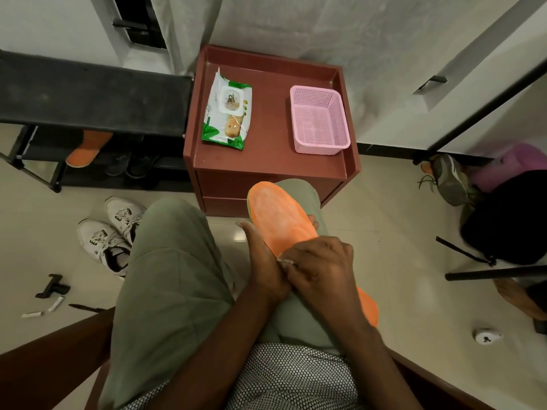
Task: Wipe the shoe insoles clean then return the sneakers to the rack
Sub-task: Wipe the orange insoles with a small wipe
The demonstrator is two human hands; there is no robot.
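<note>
Right hand [318,266] with wipe [286,261] on orange insole [284,220] mid-length.

The orange insole [284,223] is hidden in its middle by the right hand [321,266]. A white wipe [286,261] barely peeks from under that hand. The second insole [85,149] is half hidden under the rack shelf [88,96].

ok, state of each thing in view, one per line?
orange insole: across right thigh, being wiped
left hand: grips insole edge
right hand: pinches white wipe on insole
wipes pack: flat, lid closed
pink basket: upright
white sneakers: on floor, off rack
second insole: on rack shelf
</note>
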